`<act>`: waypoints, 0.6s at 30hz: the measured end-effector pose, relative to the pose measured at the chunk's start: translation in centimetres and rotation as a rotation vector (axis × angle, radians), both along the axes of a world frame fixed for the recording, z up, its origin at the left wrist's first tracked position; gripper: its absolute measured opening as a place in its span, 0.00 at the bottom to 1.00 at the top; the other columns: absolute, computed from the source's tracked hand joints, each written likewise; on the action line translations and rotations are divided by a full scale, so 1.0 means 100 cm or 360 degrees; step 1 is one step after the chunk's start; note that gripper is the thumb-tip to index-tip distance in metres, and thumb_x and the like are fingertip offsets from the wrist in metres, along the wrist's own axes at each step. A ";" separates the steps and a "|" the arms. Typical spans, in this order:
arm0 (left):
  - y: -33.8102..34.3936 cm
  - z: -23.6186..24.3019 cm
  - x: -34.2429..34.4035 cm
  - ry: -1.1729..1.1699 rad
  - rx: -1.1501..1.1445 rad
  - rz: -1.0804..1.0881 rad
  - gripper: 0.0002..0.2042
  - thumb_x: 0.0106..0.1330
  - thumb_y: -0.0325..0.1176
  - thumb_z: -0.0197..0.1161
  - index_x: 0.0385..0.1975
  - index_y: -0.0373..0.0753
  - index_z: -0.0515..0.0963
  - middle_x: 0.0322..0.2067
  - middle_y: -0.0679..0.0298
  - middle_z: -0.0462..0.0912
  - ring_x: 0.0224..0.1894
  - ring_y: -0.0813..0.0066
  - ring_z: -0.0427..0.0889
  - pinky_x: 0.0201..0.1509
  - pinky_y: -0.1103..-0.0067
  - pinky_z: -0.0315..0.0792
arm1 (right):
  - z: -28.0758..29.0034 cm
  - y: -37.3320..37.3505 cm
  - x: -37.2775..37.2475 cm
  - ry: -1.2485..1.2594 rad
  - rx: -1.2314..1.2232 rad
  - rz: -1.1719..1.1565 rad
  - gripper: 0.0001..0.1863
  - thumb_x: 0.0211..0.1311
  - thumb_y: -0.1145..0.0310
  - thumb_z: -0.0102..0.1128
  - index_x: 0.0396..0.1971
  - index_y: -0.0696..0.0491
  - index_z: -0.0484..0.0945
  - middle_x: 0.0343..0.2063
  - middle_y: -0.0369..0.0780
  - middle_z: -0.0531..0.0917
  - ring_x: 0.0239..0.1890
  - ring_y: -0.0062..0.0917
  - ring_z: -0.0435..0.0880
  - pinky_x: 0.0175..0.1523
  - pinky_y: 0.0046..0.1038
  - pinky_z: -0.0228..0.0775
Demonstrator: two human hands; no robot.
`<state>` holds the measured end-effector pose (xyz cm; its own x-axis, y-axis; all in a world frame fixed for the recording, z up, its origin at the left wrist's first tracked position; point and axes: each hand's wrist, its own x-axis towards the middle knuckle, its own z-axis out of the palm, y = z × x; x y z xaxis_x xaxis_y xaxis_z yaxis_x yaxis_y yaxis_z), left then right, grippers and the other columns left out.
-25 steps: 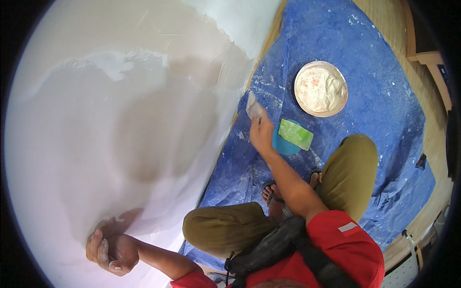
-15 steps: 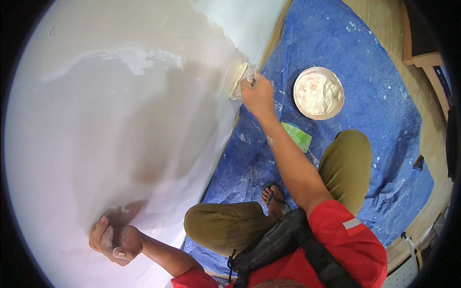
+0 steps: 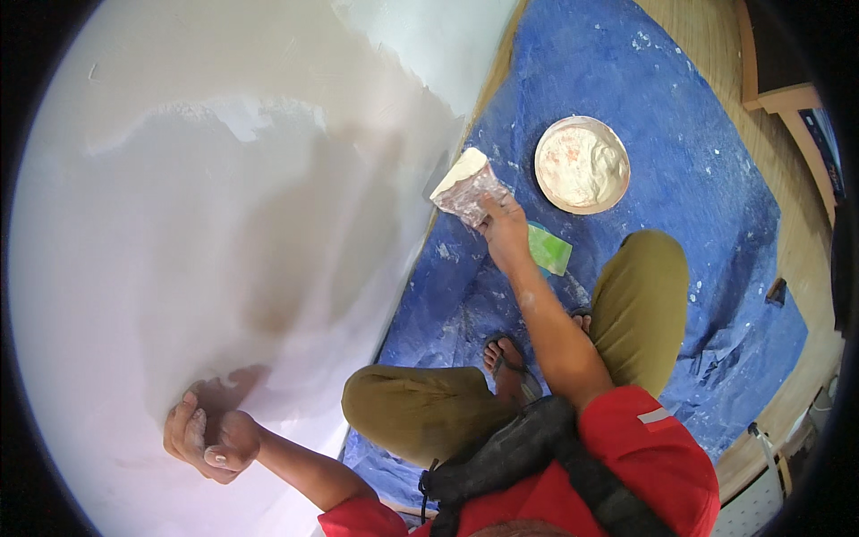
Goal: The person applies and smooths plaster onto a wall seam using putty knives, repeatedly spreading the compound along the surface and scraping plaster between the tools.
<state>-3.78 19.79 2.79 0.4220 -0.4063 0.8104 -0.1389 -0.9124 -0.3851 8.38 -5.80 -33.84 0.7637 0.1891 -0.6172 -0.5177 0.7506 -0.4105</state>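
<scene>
My right hand (image 3: 503, 224) is closed on a wide putty knife (image 3: 467, 195), whose blade is smeared with whitish filler and carries a cream band along its edge. The knife is beside the foot of the wall, over the blue sheet; whether its blade touches the wall I cannot tell. My left hand (image 3: 213, 440) is at the wall (image 3: 295, 268), fingers loosely curled and thumb apart, with nothing visible in it. Damp-looking beige filler covers part of the wall's upper area. A round bowl (image 3: 582, 166) of cream filler stands right of my right hand.
A blue plastic sheet (image 3: 716, 224), spotted with white, covers the floor along the wall. A green packet or cloth (image 3: 548, 251) lies by my right forearm. My bent knees and sandalled foot (image 3: 508, 356) are on the sheet. Wooden furniture (image 3: 792, 98) stands far right.
My right hand has drawn the putty knife down and away from the wall, turning it so the filler-covered blade shows. My left hand has stayed nearly in place.
</scene>
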 end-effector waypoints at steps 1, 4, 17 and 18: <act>0.000 0.001 0.000 -0.0001 -0.0004 0.0006 0.23 0.71 0.38 0.40 0.24 0.25 0.77 0.24 0.43 0.82 0.29 0.58 0.78 0.27 0.70 0.77 | -0.005 -0.007 0.001 -0.0001 -0.0004 0.0006 0.16 0.74 0.74 0.52 0.58 0.57 0.75 0.51 0.40 0.83 0.50 0.29 0.85 0.55 0.34 0.79; -0.002 0.002 0.002 -0.0031 0.0014 0.0002 0.23 0.70 0.38 0.44 0.21 0.25 0.76 0.25 0.44 0.83 0.27 0.55 0.80 0.31 0.69 0.77 | -0.015 -0.020 -0.001 0.0013 0.0036 0.0028 0.16 0.74 0.74 0.52 0.59 0.56 0.73 0.52 0.42 0.82 0.50 0.29 0.85 0.54 0.34 0.80; -0.134 -0.330 0.058 0.3245 -0.0692 0.0298 0.16 0.66 0.43 0.65 0.40 0.34 0.81 0.43 0.50 0.86 0.45 0.47 0.86 0.51 0.61 0.78 | 0.026 -0.081 0.015 -0.0123 -0.0156 -0.0525 0.17 0.69 0.77 0.53 0.56 0.60 0.71 0.49 0.43 0.82 0.46 0.30 0.86 0.41 0.34 0.84; -0.147 -0.362 0.048 0.3237 -0.0690 0.0318 0.20 0.65 0.46 0.66 0.42 0.33 0.80 0.44 0.47 0.86 0.47 0.46 0.85 0.51 0.59 0.78 | 0.043 -0.085 0.019 -0.0151 -0.0235 -0.0573 0.17 0.69 0.77 0.53 0.56 0.61 0.71 0.49 0.43 0.82 0.46 0.30 0.86 0.42 0.34 0.84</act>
<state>0.99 5.10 -33.38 0.6360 -0.2083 -0.7430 0.0969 -0.9337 0.3447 10.24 -14.30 -29.50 0.8198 -0.1868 -0.5413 -0.1867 0.8065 -0.5610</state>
